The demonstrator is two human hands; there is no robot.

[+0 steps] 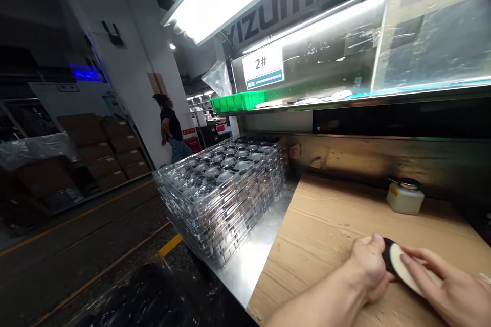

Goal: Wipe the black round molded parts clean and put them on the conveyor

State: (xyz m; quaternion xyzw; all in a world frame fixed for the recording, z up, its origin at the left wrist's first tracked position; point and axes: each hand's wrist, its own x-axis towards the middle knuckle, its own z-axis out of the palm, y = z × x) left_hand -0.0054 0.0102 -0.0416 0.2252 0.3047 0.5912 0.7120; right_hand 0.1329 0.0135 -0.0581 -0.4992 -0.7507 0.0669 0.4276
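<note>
A round black disc with a cream face [403, 267] is held over the cardboard sheet [326, 245] covering the steel table. My left hand [367, 265] grips the disc's dark edge. My right hand [441, 291] presses its fingers on the cream face, hiding part of it. A white plastic jar with a metal lid [405, 196] stands on the cardboard, beyond both hands.
A tall stack of clear plastic trays holding round parts [220, 194] stands on the steel table [245, 255] to the left. A machine panel [364, 158] forms the far side. A green crate [238, 101] sits on a ledge above. A person [171, 127] stands farther off, near stacked cardboard boxes [103, 148].
</note>
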